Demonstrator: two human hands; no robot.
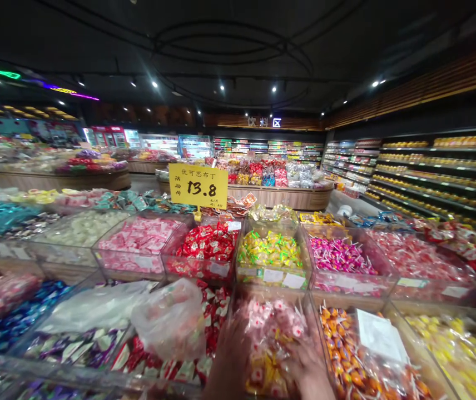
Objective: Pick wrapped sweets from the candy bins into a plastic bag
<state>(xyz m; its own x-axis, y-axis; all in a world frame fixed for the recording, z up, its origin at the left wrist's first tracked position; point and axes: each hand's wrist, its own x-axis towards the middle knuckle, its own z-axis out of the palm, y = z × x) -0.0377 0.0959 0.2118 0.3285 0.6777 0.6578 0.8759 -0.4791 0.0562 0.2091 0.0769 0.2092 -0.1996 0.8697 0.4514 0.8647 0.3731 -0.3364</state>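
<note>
My left hand (228, 361) is blurred at the bottom edge. It sits against the right side of a clear plastic bag (171, 325), which stands puffed up over the red candy bin, and seems to grip it. My right hand (310, 369) reaches into a clear bin of pink-and-white wrapped candies (273, 328), its fingers down among the wrappers. Blur hides whether those fingers hold any candy.
Clear bins of wrapped sweets fill the counter: orange candies (346, 355), yellow ones (455, 344), red packets (207, 244), pink lollipops (338, 255). A yellow price sign (198, 186) reading 13.8 stands behind them. Stocked shelves (430, 172) line the right wall, and more display islands stand at the back.
</note>
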